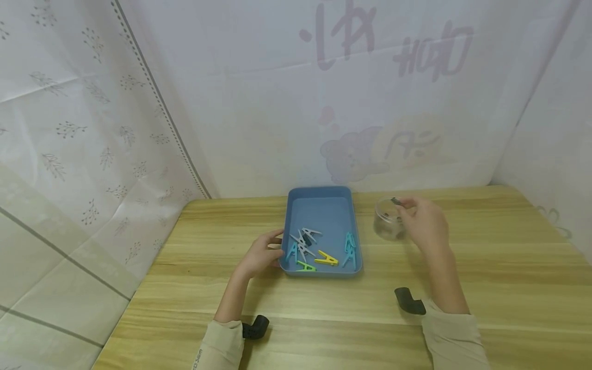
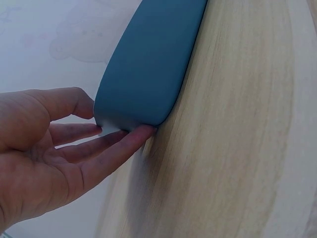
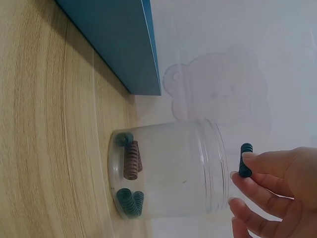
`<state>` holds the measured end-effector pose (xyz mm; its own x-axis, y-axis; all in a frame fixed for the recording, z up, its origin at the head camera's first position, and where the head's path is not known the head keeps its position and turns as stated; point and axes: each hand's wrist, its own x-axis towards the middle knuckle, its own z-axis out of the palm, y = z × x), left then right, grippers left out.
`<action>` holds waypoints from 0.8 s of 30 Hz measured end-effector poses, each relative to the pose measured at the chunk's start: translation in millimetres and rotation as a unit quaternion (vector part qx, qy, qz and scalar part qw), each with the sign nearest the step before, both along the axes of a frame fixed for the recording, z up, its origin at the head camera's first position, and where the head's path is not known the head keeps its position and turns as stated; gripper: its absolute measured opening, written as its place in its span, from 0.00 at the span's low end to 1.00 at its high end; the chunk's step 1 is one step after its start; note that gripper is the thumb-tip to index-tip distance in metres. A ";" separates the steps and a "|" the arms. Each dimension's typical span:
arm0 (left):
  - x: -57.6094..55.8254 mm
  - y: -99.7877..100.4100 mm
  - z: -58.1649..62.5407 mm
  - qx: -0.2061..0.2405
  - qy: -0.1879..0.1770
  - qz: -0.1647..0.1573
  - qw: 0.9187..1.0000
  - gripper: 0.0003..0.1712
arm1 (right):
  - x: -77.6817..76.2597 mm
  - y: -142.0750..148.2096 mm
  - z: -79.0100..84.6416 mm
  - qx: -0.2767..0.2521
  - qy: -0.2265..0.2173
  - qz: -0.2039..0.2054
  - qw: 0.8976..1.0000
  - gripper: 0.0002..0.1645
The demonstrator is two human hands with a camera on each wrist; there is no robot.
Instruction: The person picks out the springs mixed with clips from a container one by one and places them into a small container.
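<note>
My right hand [image 1: 425, 223] pinches a small dark green ribbed cylinder [image 3: 245, 160] between thumb and forefinger, right by the mouth of a clear jar [image 1: 390, 228]. In the right wrist view, several green and brown ribbed cylinders [image 3: 131, 161] lie at the jar's bottom. Beside the jar stands a blue tray [image 1: 321, 208]. It contains grey clips, several turquoise clips [image 1: 349, 250], a yellow clip [image 1: 327, 258], a green clip [image 1: 306, 266] and a dark green piece [image 1: 307, 239]. My left hand [image 1: 260, 255] touches the tray's near left corner, its fingers extended against the outer wall.
The tray and jar stand on a wood-grain table [image 1: 222, 226]. Pale printed curtains [image 1: 259, 103] hang behind and at both sides. A black curved piece sits at each sleeve, one by the left cuff [image 1: 256, 328], one by the right cuff [image 1: 409, 301].
</note>
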<state>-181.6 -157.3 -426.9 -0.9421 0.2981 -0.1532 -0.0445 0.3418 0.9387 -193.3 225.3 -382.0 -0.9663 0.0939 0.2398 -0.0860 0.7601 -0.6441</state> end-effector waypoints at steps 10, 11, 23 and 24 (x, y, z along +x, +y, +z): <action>-0.8 -1.5 -1.1 0.004 -0.003 -0.003 1.000 0.39 | -0.5 2.5 -0.6 0.011 0.000 -0.005 1.000 0.20; -1.0 -1.5 -1.4 0.004 -0.003 -0.003 1.000 0.39 | -0.4 2.7 -1.0 0.013 0.000 -0.005 1.000 0.20; -1.1 -0.5 -2.0 0.004 0.000 -0.003 1.000 0.39 | 0.2 0.8 -4.9 0.023 0.002 0.002 1.000 0.20; -1.1 -0.5 -1.9 0.003 0.000 -0.003 1.000 0.39 | 0.1 0.3 -4.8 0.024 -0.001 0.002 1.000 0.20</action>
